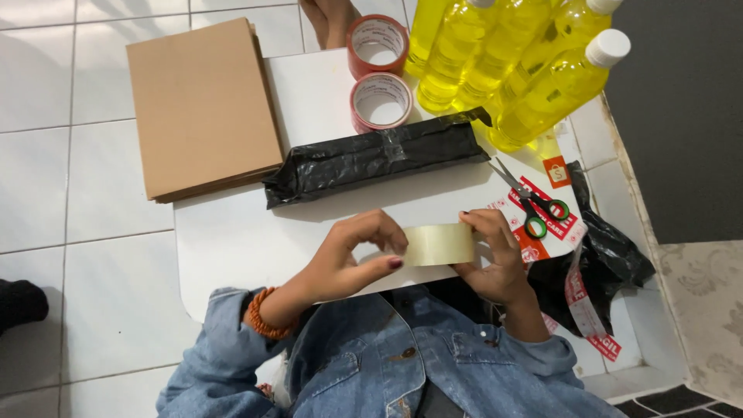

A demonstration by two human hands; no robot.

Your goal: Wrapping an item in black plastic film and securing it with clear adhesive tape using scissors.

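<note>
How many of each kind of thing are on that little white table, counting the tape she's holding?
Tape rolls: 3, clear, two red
Yellow bottles: 4 visible
Black wrapped parcel: 1
Scissors: 1
Cardboard stack: 1
Total: 10

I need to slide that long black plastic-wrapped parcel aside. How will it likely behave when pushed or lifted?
The black parcel looks long and taped tight, so it probably stays fairly stiff, not floppy. Its glossy, wrinkled film may be slippery to grip. It lies flat on the white table, so it should slide rather than roll, though it might nudge the yellow bottles at its end.
</note>
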